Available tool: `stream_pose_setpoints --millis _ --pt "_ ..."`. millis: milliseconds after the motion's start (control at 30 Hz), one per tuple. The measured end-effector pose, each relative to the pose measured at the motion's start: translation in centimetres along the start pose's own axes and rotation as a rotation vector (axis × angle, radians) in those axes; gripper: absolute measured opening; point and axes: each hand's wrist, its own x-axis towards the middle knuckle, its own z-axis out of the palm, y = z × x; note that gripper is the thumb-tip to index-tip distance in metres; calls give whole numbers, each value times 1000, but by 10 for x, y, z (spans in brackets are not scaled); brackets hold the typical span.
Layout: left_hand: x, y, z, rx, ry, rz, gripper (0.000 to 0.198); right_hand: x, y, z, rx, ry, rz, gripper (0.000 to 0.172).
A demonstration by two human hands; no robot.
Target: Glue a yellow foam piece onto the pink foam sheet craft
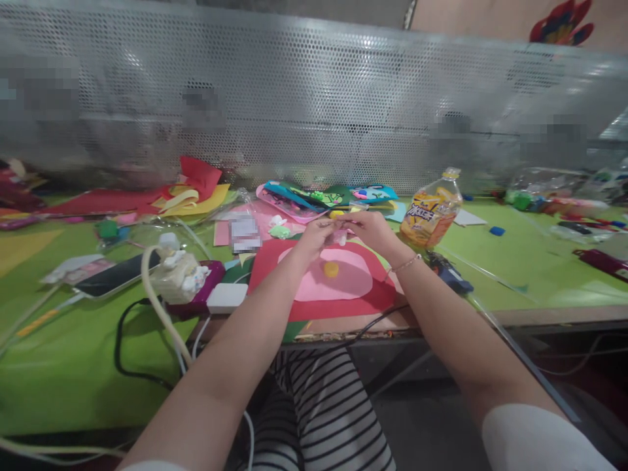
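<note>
Both arms reach forward over the table, and the hands meet above the far edge of a red sheet (pixel 267 288). The fingers of my left hand (pixel 318 235) are pinched together. My right hand (pixel 373 229) is closed too, its fingertips beside those of the left. Something small and pinkish shows just under the fingertips; what it is, and whether both hands grip it, I cannot make out. A rounded pink cutout (pixel 353 278) lies on the red sheet, with a small yellow disc (pixel 331 269) on it, nearer to me than the hands.
An orange drink bottle (pixel 429 212) stands right of the hands, near a dark glue gun (pixel 449 273). To the left are a power strip (pixel 203 288), a white adapter (pixel 227 298), a phone (pixel 118 273) and cables. Coloured craft sheets (pixel 196 196) lie before the perforated metal screen (pixel 294 98).
</note>
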Motion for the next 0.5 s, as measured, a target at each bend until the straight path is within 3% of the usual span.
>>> stream_pose_setpoints --millis 300,500 --pt "0 0 0 30 -62 -39 20 1 -1 0 -145 -13 -72 20" --pt "2 1 0 5 125 -53 20 2 6 -3 -243 126 54 15"
